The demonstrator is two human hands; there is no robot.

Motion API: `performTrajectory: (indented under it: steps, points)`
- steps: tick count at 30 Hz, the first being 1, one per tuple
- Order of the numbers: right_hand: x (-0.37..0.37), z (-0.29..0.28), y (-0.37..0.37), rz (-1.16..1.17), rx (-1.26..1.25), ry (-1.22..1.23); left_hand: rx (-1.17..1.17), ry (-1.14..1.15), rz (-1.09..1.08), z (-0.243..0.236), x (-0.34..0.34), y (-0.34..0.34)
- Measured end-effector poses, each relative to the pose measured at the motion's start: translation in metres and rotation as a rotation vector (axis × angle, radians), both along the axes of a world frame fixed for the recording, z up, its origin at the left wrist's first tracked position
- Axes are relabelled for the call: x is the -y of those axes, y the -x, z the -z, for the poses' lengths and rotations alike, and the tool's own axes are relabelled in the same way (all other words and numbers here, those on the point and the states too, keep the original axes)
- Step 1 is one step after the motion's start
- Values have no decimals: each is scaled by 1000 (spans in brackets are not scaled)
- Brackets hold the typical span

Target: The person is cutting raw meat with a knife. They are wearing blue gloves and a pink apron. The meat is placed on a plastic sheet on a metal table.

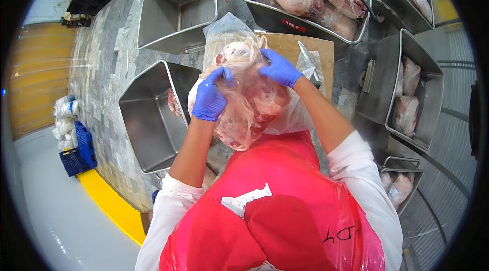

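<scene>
A large cut of raw meat (pixel 265 98), pink with white fat, sits in a clear plastic bag (pixel 239 127) in front of my red apron. My left hand (pixel 210 96), in a blue glove, grips the bag on its left side, fingers curled into the film. On the far right side of the meat, my right hand (pixel 279 69), gloved alike, pinches the bunched plastic near the bag's mouth. Beyond the right hand a knife (pixel 308 61) lies over a clear plastic sheet on a tan board (pixel 326 49). The meat's underside is hidden.
Steel bins stand around me: one at the far left (pixel 144 36), one at near left (pixel 135 120) with some meat, and one at the back (pixel 275 14) heaped with bagged meat. More bins (pixel 435 113) with bagged meat line the right. Blue crates (pixel 84 146) stand far left.
</scene>
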State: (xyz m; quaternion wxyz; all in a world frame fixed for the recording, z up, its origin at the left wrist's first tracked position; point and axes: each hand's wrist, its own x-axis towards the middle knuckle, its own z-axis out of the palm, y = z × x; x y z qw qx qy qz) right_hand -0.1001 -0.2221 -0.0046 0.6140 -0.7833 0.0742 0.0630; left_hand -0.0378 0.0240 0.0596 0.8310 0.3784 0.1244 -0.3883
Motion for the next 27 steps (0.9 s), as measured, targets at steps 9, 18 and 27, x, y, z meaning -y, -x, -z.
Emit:
performTrajectory:
  steps: [9, 18, 27]
  points:
    - [-28, 1, 9, 158, 606, 175, 595, -402, 443, -39, 37, 27]
    - [-43, 21, -29, 685, 311, -174, 1445, -1576, 826, 13, -18, 120]
    - [-43, -26, 1, 523, 163, -271, 1458, -1549, 892, 15, -29, 119]
